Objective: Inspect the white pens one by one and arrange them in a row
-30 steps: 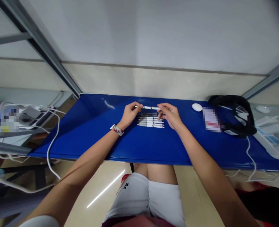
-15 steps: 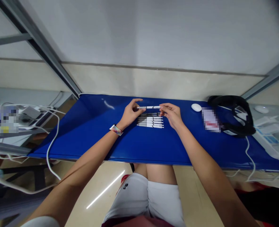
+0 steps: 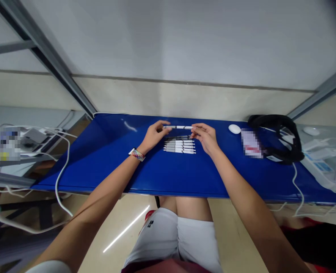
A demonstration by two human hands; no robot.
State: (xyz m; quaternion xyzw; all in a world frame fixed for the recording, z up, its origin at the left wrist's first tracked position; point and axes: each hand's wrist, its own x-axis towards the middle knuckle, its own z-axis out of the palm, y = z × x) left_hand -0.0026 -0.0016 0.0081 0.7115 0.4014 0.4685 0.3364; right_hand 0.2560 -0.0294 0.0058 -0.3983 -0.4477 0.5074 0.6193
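From where I stand, I see a smooth white oval thing (image 3: 234, 129) on the right of the blue worktop (image 3: 105, 167), just beside a blurred-out pale card (image 3: 250, 142). Past the card lies a looped black strap (image 3: 298, 142). A white cable (image 3: 294, 178) trails over the front edge there. Over on the left, a grey side surface (image 3: 31, 112) carries more clutter, partly blurred. A grey metal post (image 3: 57, 70) slants before the pale wall (image 3: 185, 41), and a streak of light shines on the tiled floor (image 3: 230, 227).
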